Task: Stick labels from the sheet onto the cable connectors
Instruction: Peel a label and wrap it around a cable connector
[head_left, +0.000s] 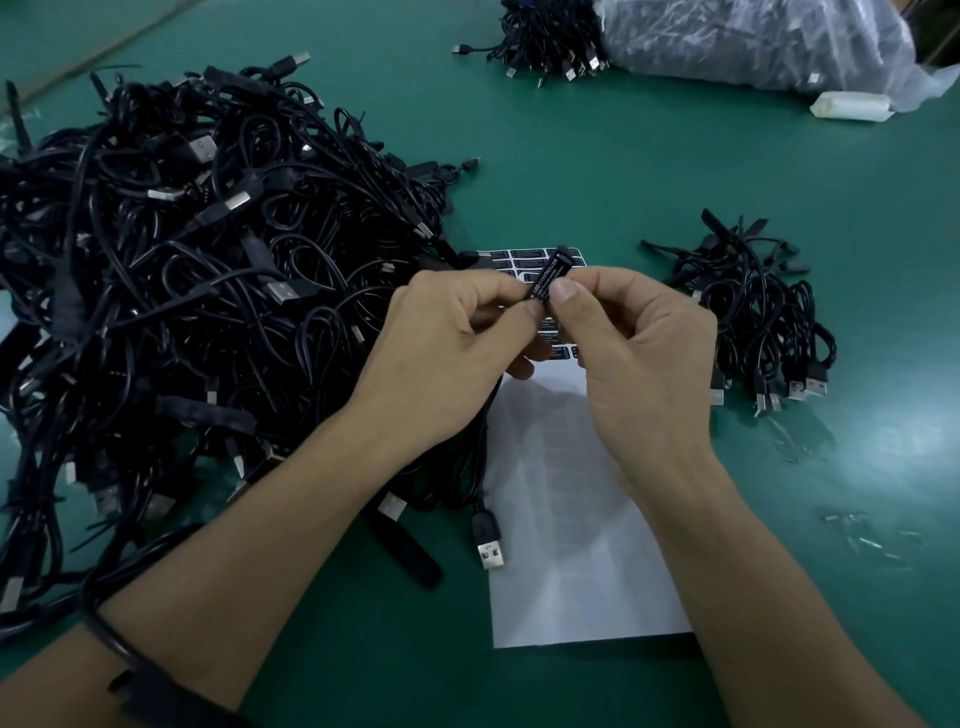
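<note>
Pinching connector (549, 274) | left hand (447, 338), right hand (644, 348) hide label sheet (576, 545) middle

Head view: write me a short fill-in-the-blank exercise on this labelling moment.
1. The left hand and right hand together pinch a black ____.
2. The label sheet lies on a ____ table.
3. The big cable pile lies to the sheet's ____.
Missing: connector; green; left.

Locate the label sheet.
Head view: the label sheet lies flat on the green table at centre, partly beneath the left hand and right hand, between the large cable pile left and the small bundle right.
</note>
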